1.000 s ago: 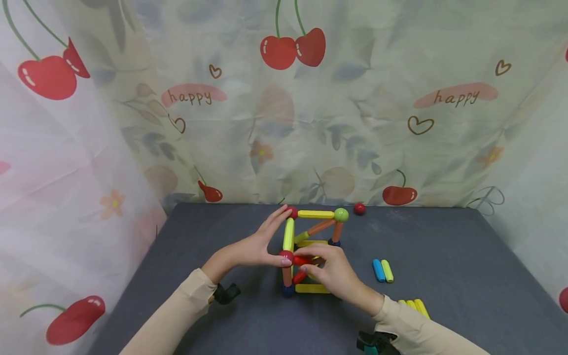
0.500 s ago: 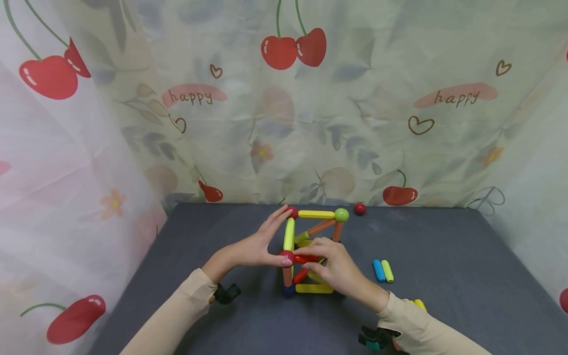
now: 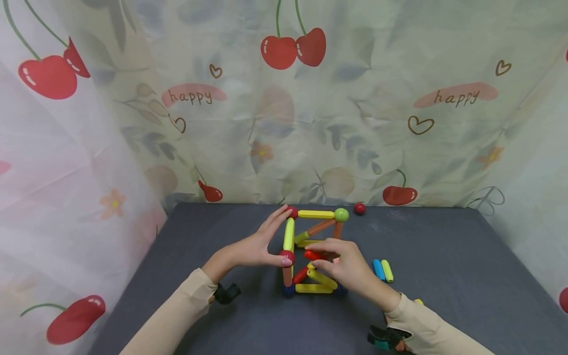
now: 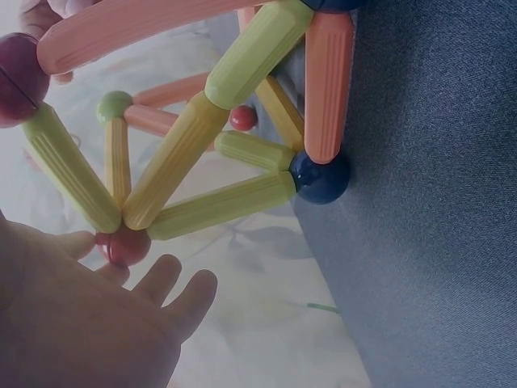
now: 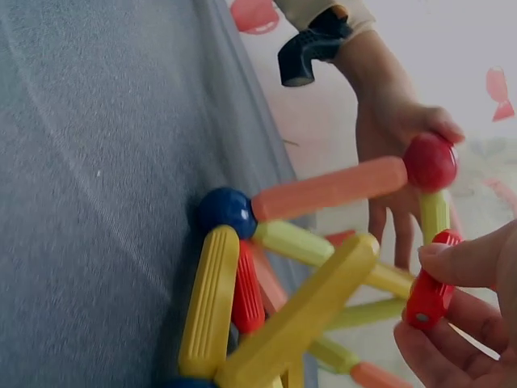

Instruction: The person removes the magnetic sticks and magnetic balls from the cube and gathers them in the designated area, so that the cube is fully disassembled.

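Head view: a frame (image 3: 310, 246) of coloured rods and balls stands on the grey bench (image 3: 443, 296), near its far edge. The left hand (image 3: 257, 246) rests against the frame's left side with fingers straight; its thumb touches the near red ball (image 3: 286, 256) and a fingertip reaches the far red ball (image 3: 292, 213). The right hand (image 3: 348, 268) pinches a red rod (image 3: 313, 255) between thumb and fingers, inside the frame's front face, just right of the near red ball and not touching it. A yellow rod (image 3: 323, 279) leans diagonally under that hand.

The right wrist view shows the red rod (image 5: 428, 291) held at its end by the fingertips (image 5: 460, 267), close beside the red ball (image 5: 430, 162), which tops an orange upright rising from a blue ball (image 5: 226, 212).

The left wrist view shows the left hand (image 4: 81, 323) open, fingers spread, touching a red ball (image 4: 125, 244) where three yellow rods meet.

On the bench to the right lie a blue rod (image 3: 378, 270) and a green rod (image 3: 387, 270) side by side; a loose red ball (image 3: 360, 208) sits by the cloth backdrop (image 3: 399, 123).
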Demonstrator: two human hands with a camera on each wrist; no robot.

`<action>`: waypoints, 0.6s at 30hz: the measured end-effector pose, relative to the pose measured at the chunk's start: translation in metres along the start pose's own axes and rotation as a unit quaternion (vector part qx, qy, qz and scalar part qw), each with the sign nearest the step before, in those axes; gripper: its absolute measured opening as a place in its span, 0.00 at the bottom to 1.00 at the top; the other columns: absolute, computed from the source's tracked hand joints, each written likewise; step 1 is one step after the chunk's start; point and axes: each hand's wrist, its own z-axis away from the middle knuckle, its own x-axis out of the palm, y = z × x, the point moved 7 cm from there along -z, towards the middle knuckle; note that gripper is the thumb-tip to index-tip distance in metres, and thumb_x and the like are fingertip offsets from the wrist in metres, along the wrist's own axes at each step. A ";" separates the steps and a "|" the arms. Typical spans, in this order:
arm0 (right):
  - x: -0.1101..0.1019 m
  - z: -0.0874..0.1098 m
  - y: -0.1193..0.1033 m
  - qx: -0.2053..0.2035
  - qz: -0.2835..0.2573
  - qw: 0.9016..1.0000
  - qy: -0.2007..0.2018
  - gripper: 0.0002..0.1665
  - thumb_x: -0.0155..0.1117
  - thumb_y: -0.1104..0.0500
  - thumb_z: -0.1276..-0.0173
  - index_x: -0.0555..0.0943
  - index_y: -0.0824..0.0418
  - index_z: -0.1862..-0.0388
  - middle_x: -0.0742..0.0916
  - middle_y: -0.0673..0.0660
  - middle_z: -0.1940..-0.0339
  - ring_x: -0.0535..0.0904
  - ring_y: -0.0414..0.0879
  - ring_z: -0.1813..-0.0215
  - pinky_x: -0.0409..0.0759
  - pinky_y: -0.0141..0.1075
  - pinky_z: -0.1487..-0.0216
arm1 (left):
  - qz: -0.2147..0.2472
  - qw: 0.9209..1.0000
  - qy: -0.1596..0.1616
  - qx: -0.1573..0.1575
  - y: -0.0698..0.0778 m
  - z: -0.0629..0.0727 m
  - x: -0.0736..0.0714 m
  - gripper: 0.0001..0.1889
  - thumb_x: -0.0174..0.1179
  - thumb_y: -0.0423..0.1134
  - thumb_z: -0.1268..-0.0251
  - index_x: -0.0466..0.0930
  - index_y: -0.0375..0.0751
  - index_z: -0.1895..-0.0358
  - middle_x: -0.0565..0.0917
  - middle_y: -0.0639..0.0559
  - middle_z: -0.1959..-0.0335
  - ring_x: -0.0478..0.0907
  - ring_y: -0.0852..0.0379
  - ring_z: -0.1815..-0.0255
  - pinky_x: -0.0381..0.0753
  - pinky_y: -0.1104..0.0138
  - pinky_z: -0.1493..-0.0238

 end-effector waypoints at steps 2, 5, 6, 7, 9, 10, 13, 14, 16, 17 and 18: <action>-0.005 0.003 0.006 0.017 -0.013 1.000 0.004 0.20 0.74 0.62 0.40 0.87 0.51 0.48 0.90 0.52 0.54 0.84 0.39 0.64 0.83 0.32 0.63 | 0.000 1.000 0.001 0.000 0.000 0.000 0.000 0.59 0.61 0.75 0.49 0.30 0.69 0.21 0.25 0.74 0.21 0.31 0.49 0.16 0.53 0.34 0.26; -0.014 0.007 0.017 0.044 -0.024 0.999 0.011 0.19 0.74 0.61 0.39 0.86 0.52 0.48 0.90 0.54 0.54 0.86 0.39 0.62 0.84 0.31 0.60 | -0.001 1.000 0.001 -0.002 0.000 -0.001 0.000 0.59 0.61 0.75 0.49 0.30 0.70 0.21 0.25 0.75 0.21 0.31 0.49 0.16 0.53 0.34 0.27; -0.018 0.009 0.021 0.053 -0.022 0.998 0.014 0.19 0.73 0.60 0.39 0.86 0.52 0.48 0.90 0.54 0.54 0.86 0.39 0.61 0.84 0.31 0.60 | -0.002 1.000 0.001 -0.003 0.000 -0.001 0.000 0.59 0.61 0.75 0.49 0.30 0.70 0.21 0.25 0.75 0.21 0.31 0.49 0.16 0.53 0.34 0.27; -0.023 0.011 0.025 0.063 -0.018 0.998 0.018 0.19 0.74 0.60 0.39 0.86 0.51 0.48 0.90 0.53 0.54 0.86 0.40 0.61 0.84 0.31 0.59 | -0.002 1.000 0.002 -0.004 0.000 -0.001 0.000 0.59 0.61 0.75 0.49 0.30 0.70 0.21 0.25 0.75 0.21 0.31 0.49 0.16 0.53 0.34 0.27; -0.031 0.015 0.034 0.086 -0.004 0.996 0.026 0.19 0.74 0.59 0.39 0.86 0.50 0.48 0.90 0.51 0.55 0.85 0.40 0.60 0.83 0.30 0.59 | -0.004 1.000 0.001 -0.009 0.000 -0.001 0.000 0.59 0.61 0.75 0.50 0.30 0.71 0.21 0.25 0.76 0.22 0.31 0.50 0.16 0.54 0.34 0.26; -0.036 0.017 0.038 0.096 0.005 0.995 0.030 0.19 0.74 0.58 0.39 0.86 0.50 0.48 0.89 0.50 0.56 0.84 0.40 0.59 0.83 0.30 0.59 | -0.005 1.000 0.001 -0.010 0.000 -0.001 0.000 0.60 0.61 0.75 0.50 0.29 0.71 0.21 0.25 0.76 0.22 0.31 0.50 0.16 0.54 0.34 0.26; -0.049 0.024 0.054 0.131 0.017 0.991 0.035 0.19 0.74 0.57 0.39 0.85 0.50 0.47 0.89 0.50 0.55 0.82 0.41 0.59 0.82 0.30 0.59 | -0.005 1.000 0.001 -0.011 -0.001 0.000 0.000 0.59 0.62 0.75 0.49 0.30 0.71 0.21 0.25 0.76 0.22 0.31 0.50 0.16 0.54 0.34 0.26; -0.053 0.027 0.060 0.144 0.015 0.989 0.034 0.20 0.74 0.56 0.39 0.85 0.51 0.47 0.89 0.51 0.55 0.82 0.42 0.60 0.82 0.31 0.60 | -0.004 1.000 0.001 -0.011 -0.001 0.000 0.000 0.59 0.62 0.75 0.49 0.30 0.71 0.21 0.25 0.76 0.21 0.31 0.50 0.16 0.53 0.34 0.26; -0.061 0.032 0.071 0.167 0.006 0.985 0.031 0.21 0.73 0.55 0.38 0.84 0.53 0.45 0.89 0.54 0.53 0.83 0.42 0.60 0.83 0.33 0.60 | -0.003 1.000 0.001 -0.010 -0.001 0.000 0.000 0.59 0.62 0.74 0.49 0.30 0.71 0.21 0.25 0.75 0.21 0.31 0.49 0.16 0.53 0.34 0.26; -0.064 0.034 0.076 0.179 0.000 0.983 0.028 0.21 0.72 0.54 0.37 0.83 0.54 0.44 0.89 0.55 0.52 0.83 0.43 0.60 0.83 0.34 0.60 | -0.002 1.000 0.001 -0.010 -0.001 0.000 0.000 0.59 0.62 0.74 0.49 0.30 0.71 0.21 0.25 0.75 0.21 0.31 0.49 0.16 0.53 0.34 0.26; -0.068 0.037 0.081 0.190 -0.007 0.981 0.026 0.22 0.72 0.53 0.36 0.83 0.55 0.43 0.89 0.57 0.52 0.83 0.43 0.61 0.84 0.36 0.60 | -0.002 1.000 0.000 -0.011 -0.001 0.000 0.000 0.59 0.62 0.74 0.49 0.30 0.71 0.21 0.25 0.75 0.21 0.31 0.49 0.16 0.53 0.34 0.26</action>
